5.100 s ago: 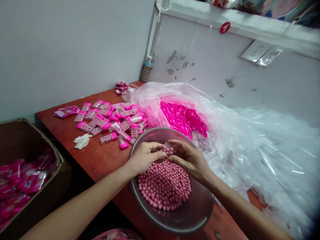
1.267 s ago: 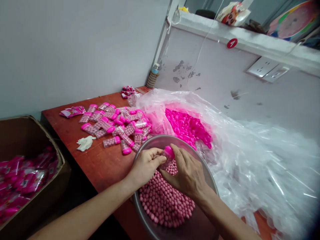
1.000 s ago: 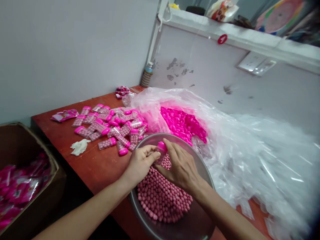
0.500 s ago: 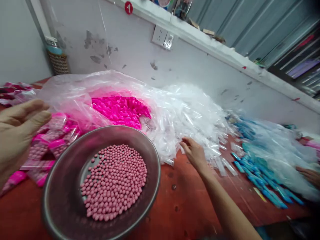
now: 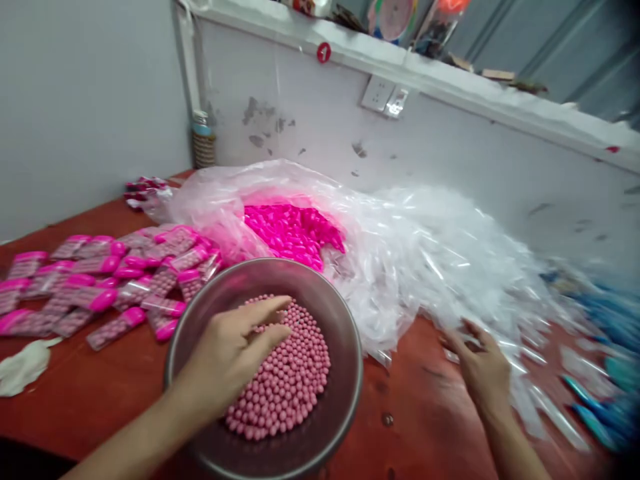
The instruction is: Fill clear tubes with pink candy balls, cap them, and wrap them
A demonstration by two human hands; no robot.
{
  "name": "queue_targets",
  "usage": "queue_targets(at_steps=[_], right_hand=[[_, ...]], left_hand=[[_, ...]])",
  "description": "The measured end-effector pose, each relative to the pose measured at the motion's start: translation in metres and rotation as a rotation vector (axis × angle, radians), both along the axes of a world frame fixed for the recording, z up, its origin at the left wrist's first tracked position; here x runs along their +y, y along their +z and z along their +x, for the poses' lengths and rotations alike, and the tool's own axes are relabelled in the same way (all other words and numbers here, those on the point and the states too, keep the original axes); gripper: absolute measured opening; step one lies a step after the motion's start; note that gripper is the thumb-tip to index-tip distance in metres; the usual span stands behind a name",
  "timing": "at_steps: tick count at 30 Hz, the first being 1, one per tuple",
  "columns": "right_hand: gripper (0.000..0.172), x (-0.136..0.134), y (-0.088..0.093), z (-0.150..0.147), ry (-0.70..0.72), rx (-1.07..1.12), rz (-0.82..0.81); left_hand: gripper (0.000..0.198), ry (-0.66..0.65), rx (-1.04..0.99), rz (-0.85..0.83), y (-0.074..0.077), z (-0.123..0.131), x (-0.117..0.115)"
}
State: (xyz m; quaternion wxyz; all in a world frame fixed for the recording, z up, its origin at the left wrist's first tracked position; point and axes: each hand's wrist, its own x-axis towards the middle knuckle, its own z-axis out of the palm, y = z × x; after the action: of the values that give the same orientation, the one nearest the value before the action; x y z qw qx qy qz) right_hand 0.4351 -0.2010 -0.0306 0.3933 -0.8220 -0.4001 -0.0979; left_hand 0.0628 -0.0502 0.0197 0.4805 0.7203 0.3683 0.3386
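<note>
A metal bowl of small pink balls stands on the red-brown table. My left hand lies over the balls with its fingers stretched out, holding nothing. My right hand is far to the right, at the edge of a heap of clear plastic tubes. Its fingers are apart and touch loose tubes on the table; motion blurs them. Left of the bowl lie several capped tubes filled with pink balls.
An open clear bag of bright pink caps sits behind the bowl. Blue-capped tubes lie at the far right. A crumpled white glove lies at the left, and pink packets and a bottle stand by the wall.
Both hands held a pink-capped tube over the bowl a second ago. That tube is gone from them now; my left hand rests on the balls and my right has reached to the clear tubes.
</note>
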Motion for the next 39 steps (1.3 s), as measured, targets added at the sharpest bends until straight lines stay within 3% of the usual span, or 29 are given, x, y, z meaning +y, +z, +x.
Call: queue_targets(at_steps=[1,2,5,6,8,12,16,18,20,23,25,28,31,36,39], right_hand=[[0.048,0.002,0.011,-0.014,0.043,0.016,0.013],[0.048,0.006,0.023,-0.031,0.173,0.042,-0.027],[0.033,0.028,0.051,-0.092,0.771,0.056,-0.230],[0.032,0.037,0.057,-0.113,0.901,0.053,-0.262],[0.032,0.054,0.060,-0.148,1.040,0.124,-0.253],[0.026,0.077,0.052,-0.185,1.050,0.485,-0.102],[0.016,0.089,0.056,-0.180,0.907,0.622,0.043],[0.014,0.097,0.059,-0.173,0.822,0.452,0.044],[0.013,0.109,0.055,-0.170,0.823,0.086,-0.138],[0.014,0.132,0.030,-0.178,0.855,-0.540,-0.533],[0.019,0.148,0.009,-0.188,0.900,-0.787,-0.682],[0.021,0.166,-0.013,-0.197,1.131,-0.888,-0.736],[0.020,0.177,-0.018,-0.196,1.367,-0.864,-0.769],[0.014,0.189,-0.004,-0.190,1.464,-0.946,-0.737],[0.008,0.195,-0.001,-0.192,1.426,-0.939,-0.678]], left_hand=[[0.037,-0.047,0.009,0.012,0.000,0.005,-0.005],[0.038,-0.087,0.014,0.022,0.000,0.010,-0.009],[0.048,-0.166,-0.003,0.053,0.000,0.020,-0.021],[0.048,-0.183,-0.011,0.056,0.001,0.021,-0.024],[0.037,-0.206,-0.031,0.011,0.000,0.019,-0.027],[0.018,-0.208,-0.194,-0.290,-0.002,0.000,-0.030],[0.017,-0.111,-0.286,-0.427,-0.005,-0.025,-0.025],[0.019,-0.030,-0.331,-0.465,-0.008,-0.033,-0.018],[0.023,0.031,-0.437,-0.530,-0.011,-0.034,-0.009],[0.025,0.083,-0.609,-0.588,-0.013,-0.028,0.004],[0.024,0.088,-0.676,-0.607,-0.014,-0.024,0.010],[0.024,0.080,-0.717,-0.628,-0.016,-0.028,0.016],[0.022,0.134,-0.753,-0.627,-0.018,-0.040,0.021],[0.024,0.189,-0.801,-0.664,-0.021,-0.048,0.031],[0.025,0.200,-0.816,-0.685,-0.026,-0.045,0.033]])
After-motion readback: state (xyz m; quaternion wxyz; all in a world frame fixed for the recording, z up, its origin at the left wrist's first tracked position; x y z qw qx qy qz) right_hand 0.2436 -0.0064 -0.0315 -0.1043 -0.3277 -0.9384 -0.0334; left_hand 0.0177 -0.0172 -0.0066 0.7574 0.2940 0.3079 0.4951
